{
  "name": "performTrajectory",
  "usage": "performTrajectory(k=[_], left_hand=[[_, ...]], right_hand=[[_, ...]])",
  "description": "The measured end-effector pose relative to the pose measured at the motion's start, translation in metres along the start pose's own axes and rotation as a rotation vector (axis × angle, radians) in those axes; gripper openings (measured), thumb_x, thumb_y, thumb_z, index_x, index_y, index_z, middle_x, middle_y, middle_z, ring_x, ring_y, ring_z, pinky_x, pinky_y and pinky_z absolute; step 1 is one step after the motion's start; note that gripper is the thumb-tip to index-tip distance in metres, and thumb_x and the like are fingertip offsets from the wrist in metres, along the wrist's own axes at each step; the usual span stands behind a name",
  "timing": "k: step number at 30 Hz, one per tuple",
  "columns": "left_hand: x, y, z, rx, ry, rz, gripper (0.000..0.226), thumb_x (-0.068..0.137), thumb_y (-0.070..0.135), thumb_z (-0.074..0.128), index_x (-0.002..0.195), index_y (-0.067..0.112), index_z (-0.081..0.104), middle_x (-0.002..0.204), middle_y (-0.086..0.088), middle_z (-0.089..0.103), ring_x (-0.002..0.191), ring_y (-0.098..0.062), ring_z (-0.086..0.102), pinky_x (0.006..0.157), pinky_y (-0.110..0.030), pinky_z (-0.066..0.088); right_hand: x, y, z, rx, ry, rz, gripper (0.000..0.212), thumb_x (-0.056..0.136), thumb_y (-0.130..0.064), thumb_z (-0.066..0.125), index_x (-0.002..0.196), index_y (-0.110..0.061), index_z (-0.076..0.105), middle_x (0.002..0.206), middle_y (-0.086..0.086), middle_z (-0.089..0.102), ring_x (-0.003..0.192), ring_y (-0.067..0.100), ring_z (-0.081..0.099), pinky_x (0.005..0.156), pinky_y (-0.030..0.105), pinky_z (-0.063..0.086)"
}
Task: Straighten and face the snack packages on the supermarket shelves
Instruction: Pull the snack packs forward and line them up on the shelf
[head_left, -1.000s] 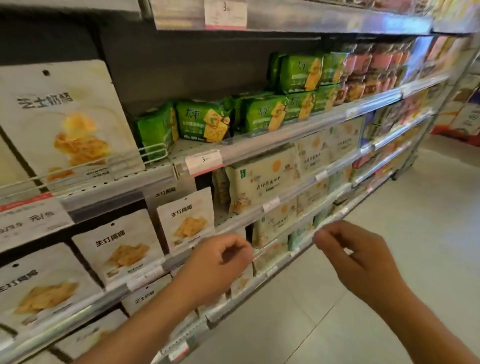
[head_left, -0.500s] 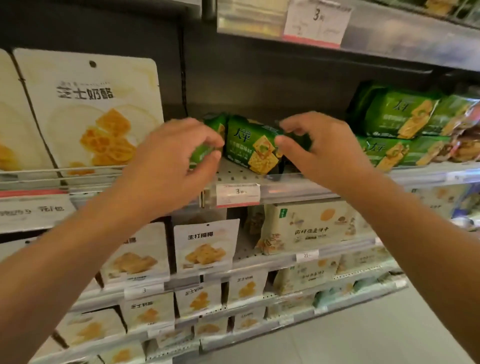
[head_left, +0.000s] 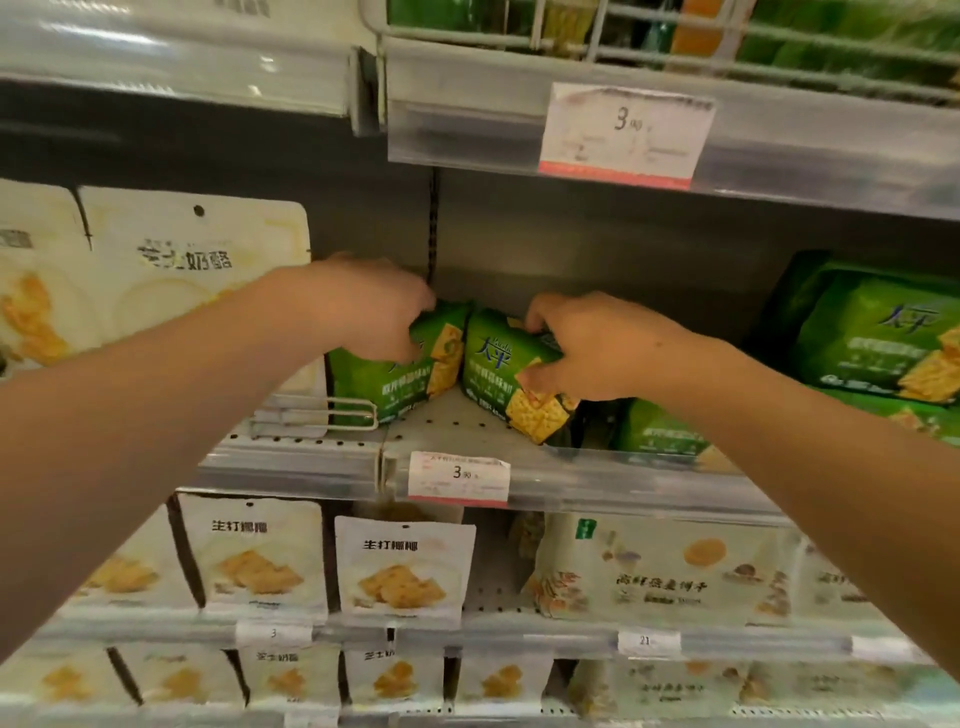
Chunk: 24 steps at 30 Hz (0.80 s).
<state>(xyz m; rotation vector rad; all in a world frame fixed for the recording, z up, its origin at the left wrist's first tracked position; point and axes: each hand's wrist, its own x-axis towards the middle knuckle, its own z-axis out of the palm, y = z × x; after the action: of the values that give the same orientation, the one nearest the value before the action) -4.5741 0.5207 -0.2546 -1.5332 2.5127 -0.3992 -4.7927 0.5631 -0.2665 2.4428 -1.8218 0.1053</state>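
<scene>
My left hand (head_left: 363, 306) is gripping one green plastic cracker pack (head_left: 400, 374) while my right hand (head_left: 587, 348) is pinching its skewed twin (head_left: 511, 374) at three o'clock; I am facing them, and next judging both need squaring to the perforated grey metal shelf (head_left: 447, 421) edge.

Two cracker packs stand side by side on the middle shelf (head_left: 447, 423), well back from its front edge. The left pack (head_left: 387, 382) leans toward the right pack (head_left: 506, 374), their tops touching. The left hand (head_left: 363, 306) sits at the left pack's 11 o'clock, the right hand (head_left: 597, 345) at the right pack's 3 o'clock. A price tag (head_left: 458, 478) hangs at 6 o'clock below them. More packs (head_left: 878, 338) stack at 3 o'clock; upright pouches (head_left: 202, 270) at 9 o'clock.
</scene>
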Motion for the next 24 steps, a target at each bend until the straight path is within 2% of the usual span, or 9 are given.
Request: performTrajectory(k=[1, 3, 5, 7, 11, 15, 17, 22, 24], left_hand=[[0.001, 0.0, -0.001, -0.022, -0.002, -0.002, 0.043, 0.087, 0.046, 0.062, 0.123, 0.025, 0.055, 0.081, 0.011, 0.047, 0.085, -0.018, 0.048, 0.076, -0.032, 0.042], [0.003, -0.001, -0.003, -0.052, -0.013, -0.015, 0.05, 0.086, 0.041, 0.067, 0.13, 0.023, 0.052, 0.1, 0.005, 0.057, 0.085, -0.017, 0.048, 0.071, -0.029, 0.042], [0.005, -0.002, -0.005, -0.107, -0.02, -0.029, 0.054, 0.085, 0.036, 0.07, 0.133, 0.021, 0.05, 0.121, -0.002, 0.058, 0.093, -0.019, 0.052, 0.076, -0.03, 0.045], [0.008, -0.004, -0.007, -0.2, -0.004, -0.04, 0.057, 0.083, 0.03, 0.074, 0.134, 0.021, 0.05, 0.126, -0.004, 0.057, 0.102, -0.023, 0.055, 0.084, -0.033, 0.048], [0.02, 0.001, -0.009, -0.425, 0.047, -0.023, 0.058, 0.078, 0.016, 0.079, 0.128, 0.029, 0.054, 0.126, 0.0, 0.058, 0.11, -0.022, 0.055, 0.095, -0.04, 0.048], [0.033, 0.011, -0.004, -0.626, 0.035, 0.065, 0.053, 0.081, 0.008, 0.075, 0.122, 0.037, 0.058, 0.12, 0.011, 0.058, 0.11, -0.014, 0.056, 0.092, -0.032, 0.046], [0.036, 0.015, -0.001, -0.684, 0.005, 0.118, 0.051, 0.084, 0.002, 0.07, 0.116, 0.04, 0.059, 0.121, 0.011, 0.06, 0.113, -0.013, 0.057, 0.098, -0.036, 0.047], [0.033, 0.001, -0.005, -0.69, -0.135, 0.119, 0.059, 0.089, 0.019, 0.069, 0.136, 0.045, 0.045, 0.14, 0.01, 0.047, 0.124, -0.014, 0.048, 0.106, -0.041, 0.04], [0.026, -0.003, -0.01, -0.772, -0.124, 0.102, 0.036, 0.093, 0.038, 0.06, 0.125, 0.051, 0.05, 0.136, 0.013, 0.049, 0.11, -0.006, 0.05, 0.096, -0.039, 0.045]], right_hand=[[-0.001, 0.004, -0.001, 0.024, 0.006, -0.013, 0.05, 0.081, -0.05, 0.066, 0.12, -0.026, 0.047, 0.079, -0.01, 0.05, 0.069, 0.009, 0.053, 0.056, 0.03, 0.045], [-0.006, 0.014, -0.004, 0.063, 0.03, -0.027, 0.049, 0.081, -0.047, 0.069, 0.121, -0.029, 0.047, 0.086, -0.008, 0.055, 0.076, 0.013, 0.056, 0.064, 0.032, 0.048], [-0.01, 0.022, -0.005, 0.126, 0.032, -0.045, 0.047, 0.08, -0.045, 0.071, 0.119, -0.032, 0.048, 0.102, -0.002, 0.062, 0.088, 0.018, 0.06, 0.078, 0.036, 0.052], [-0.012, 0.024, -0.006, 0.233, 0.005, -0.081, 0.044, 0.08, -0.042, 0.074, 0.114, -0.037, 0.047, 0.112, -0.003, 0.062, 0.092, 0.016, 0.06, 0.083, 0.036, 0.052], [-0.016, 0.019, -0.002, 0.269, 0.003, -0.128, 0.043, 0.081, -0.042, 0.072, 0.112, -0.042, 0.043, 0.107, -0.009, 0.061, 0.085, 0.009, 0.059, 0.074, 0.034, 0.052], [-0.023, 0.018, 0.007, 0.224, 0.001, -0.133, 0.044, 0.083, -0.044, 0.07, 0.118, -0.043, 0.043, 0.093, -0.013, 0.06, 0.071, 0.0, 0.056, 0.056, 0.025, 0.044], [-0.027, 0.02, 0.009, 0.24, -0.006, -0.138, 0.047, 0.083, -0.046, 0.069, 0.123, -0.042, 0.043, 0.096, -0.015, 0.061, 0.073, 0.0, 0.058, 0.059, 0.027, 0.05], [-0.045, 0.044, -0.002, 0.235, 0.055, -0.126, 0.062, 0.074, -0.062, 0.067, 0.129, -0.043, 0.046, 0.111, -0.028, 0.045, 0.098, -0.005, 0.047, 0.071, 0.005, 0.034], [-0.053, 0.061, -0.011, 0.234, 0.031, -0.061, 0.072, 0.068, -0.073, 0.061, 0.131, -0.043, 0.046, 0.118, -0.027, 0.045, 0.11, -0.002, 0.047, 0.076, 0.006, 0.033]])
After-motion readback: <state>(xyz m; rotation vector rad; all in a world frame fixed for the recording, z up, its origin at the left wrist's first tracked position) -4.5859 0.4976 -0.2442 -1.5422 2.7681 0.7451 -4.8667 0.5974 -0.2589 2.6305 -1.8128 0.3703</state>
